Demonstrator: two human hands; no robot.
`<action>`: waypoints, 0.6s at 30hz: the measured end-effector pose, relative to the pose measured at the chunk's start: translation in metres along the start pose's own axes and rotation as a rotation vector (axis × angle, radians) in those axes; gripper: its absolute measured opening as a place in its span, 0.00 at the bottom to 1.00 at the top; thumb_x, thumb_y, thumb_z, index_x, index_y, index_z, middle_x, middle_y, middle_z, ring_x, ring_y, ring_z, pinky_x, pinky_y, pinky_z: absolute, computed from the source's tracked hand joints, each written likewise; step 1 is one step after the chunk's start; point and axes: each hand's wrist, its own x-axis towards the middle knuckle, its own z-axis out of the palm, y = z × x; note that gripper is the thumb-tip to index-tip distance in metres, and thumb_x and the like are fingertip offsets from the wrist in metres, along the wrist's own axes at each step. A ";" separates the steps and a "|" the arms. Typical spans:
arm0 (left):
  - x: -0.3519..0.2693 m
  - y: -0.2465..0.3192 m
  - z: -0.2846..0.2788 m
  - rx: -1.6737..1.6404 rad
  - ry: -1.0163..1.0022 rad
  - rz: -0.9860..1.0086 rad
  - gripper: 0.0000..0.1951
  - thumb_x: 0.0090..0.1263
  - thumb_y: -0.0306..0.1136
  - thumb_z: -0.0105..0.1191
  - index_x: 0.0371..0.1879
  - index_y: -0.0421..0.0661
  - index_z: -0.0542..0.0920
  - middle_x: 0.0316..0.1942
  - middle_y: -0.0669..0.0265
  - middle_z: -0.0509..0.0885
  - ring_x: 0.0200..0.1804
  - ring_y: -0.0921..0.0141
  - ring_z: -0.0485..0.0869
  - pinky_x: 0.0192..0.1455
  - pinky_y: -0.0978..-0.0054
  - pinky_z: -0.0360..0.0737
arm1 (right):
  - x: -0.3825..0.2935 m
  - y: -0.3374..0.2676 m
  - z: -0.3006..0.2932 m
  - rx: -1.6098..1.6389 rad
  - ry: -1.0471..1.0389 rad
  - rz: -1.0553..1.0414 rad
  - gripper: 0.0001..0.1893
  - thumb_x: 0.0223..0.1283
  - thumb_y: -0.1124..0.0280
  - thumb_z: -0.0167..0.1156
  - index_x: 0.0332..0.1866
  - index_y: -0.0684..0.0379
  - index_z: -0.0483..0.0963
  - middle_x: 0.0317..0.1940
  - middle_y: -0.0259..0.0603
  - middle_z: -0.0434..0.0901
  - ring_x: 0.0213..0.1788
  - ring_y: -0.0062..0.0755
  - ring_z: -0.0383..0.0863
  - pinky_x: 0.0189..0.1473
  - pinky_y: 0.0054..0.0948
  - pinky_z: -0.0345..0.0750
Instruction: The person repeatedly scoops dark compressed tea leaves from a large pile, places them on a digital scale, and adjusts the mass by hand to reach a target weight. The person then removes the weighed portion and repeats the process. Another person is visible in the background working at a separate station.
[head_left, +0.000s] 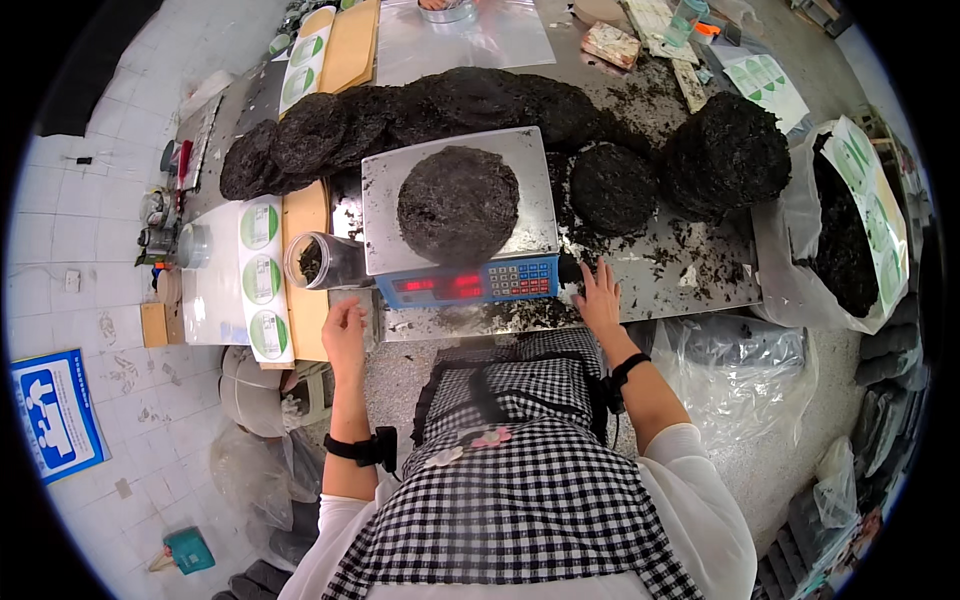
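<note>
On the steel pan of a blue digital scale (467, 285) lies a round, dark cake of what looks like dried seaweed (459, 202). The scale's red display is lit. My right hand (600, 300) is at the scale's right front corner, fingers spread and holding nothing, beside a dark scrap. At the left, my empty left hand (345, 334) hovers with loosely bent fingers near the table edge. Close to it, a clear jar (306, 261) with dark flakes inside lies on its side against the scale. Another round cake (613, 189) rests right of the scale.
Behind the scale runs a row of overlapping cakes (450, 105); a tall stack (724, 157) stands right. A plastic bag (787, 232) of dark flakes sits at the table's right end. Green round labels (260, 277) lie left on brown paper (307, 315). Crumbs litter the steel table (705, 289).
</note>
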 end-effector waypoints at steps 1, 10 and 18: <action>-0.003 0.002 0.003 0.016 -0.011 0.015 0.09 0.69 0.24 0.48 0.43 0.37 0.80 0.30 0.65 0.82 0.30 0.77 0.77 0.33 0.81 0.75 | 0.006 -0.008 -0.013 -0.028 -0.013 -0.042 0.36 0.58 0.64 0.62 0.71 0.47 0.56 0.73 0.48 0.48 0.73 0.48 0.50 0.69 0.47 0.57; -0.022 0.030 0.016 0.005 0.023 0.041 0.09 0.70 0.24 0.47 0.44 0.39 0.80 0.31 0.67 0.81 0.29 0.79 0.76 0.32 0.84 0.73 | 0.051 0.020 -0.027 0.476 0.261 -0.103 0.25 0.59 0.82 0.49 0.63 0.54 0.68 0.55 0.49 0.75 0.55 0.47 0.75 0.58 0.40 0.73; -0.016 0.014 0.030 -0.045 0.011 0.055 0.10 0.69 0.25 0.49 0.45 0.39 0.80 0.32 0.66 0.82 0.29 0.78 0.77 0.33 0.83 0.75 | 0.054 -0.156 -0.158 0.242 0.428 -0.694 0.26 0.58 0.79 0.52 0.64 0.56 0.64 0.61 0.54 0.68 0.66 0.52 0.64 0.66 0.50 0.60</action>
